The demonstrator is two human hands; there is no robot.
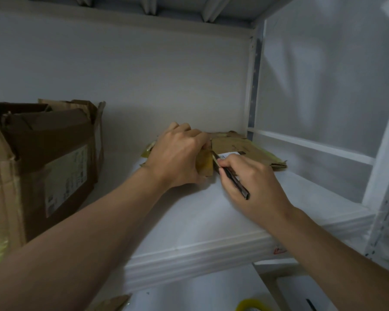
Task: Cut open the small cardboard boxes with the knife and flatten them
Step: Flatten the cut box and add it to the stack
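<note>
A small brown cardboard box point(205, 163) stands on the white shelf point(200, 216), and my left hand point(177, 158) grips it from the top and left. My right hand point(252, 182) holds a thin black knife point(234, 180) like a pen, its tip against the box's right edge. Behind the box lies a low pile of flattened cardboard point(245, 149) with a white label. The box's far side is hidden by my left hand.
A large open brown carton point(50, 158) with a white label stands at the left of the shelf. A white metal upright point(254, 81) closes the right rear corner. Below the shelf edge are a cardboard scrap point(112, 303) and something yellow point(252, 305).
</note>
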